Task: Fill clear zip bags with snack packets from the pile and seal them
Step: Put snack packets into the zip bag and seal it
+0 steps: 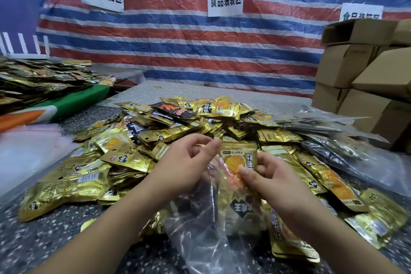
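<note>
Lying nearest the camera, at the lower middle of the frame, a clear crinkled plastic zip bag with a red zip line (200,224) is resting on the speckled dark stone table (33,240), already holding several packets, one dark and one gold. At its mouth, in the middle of the frame, a gold foil snack packet with an orange picture (239,158) is standing partly inside, its top edge still above the opening. The right hand (264,176) is pinching this packet's lower side between thumb and fingers, together with the bag's rim as far as I can tell. The left hand (186,162) is curling loosely with thumb and forefinger close together just beside the packet's upper left corner; whether it is gripping the thin bag edge or nothing cannot be told. To do this step well, the left fingers should be holding the mouth wide while the right is sliding the packet down flat against those inside, keeping corners off the zip track. Behind the hands, the big pile of gold and black snack packets (178,122) is spreading across the middle. Brown cardboard boxes (355,73) are stacking at the right, before a red, white and blue striped tarpaulin (200,51).
</note>
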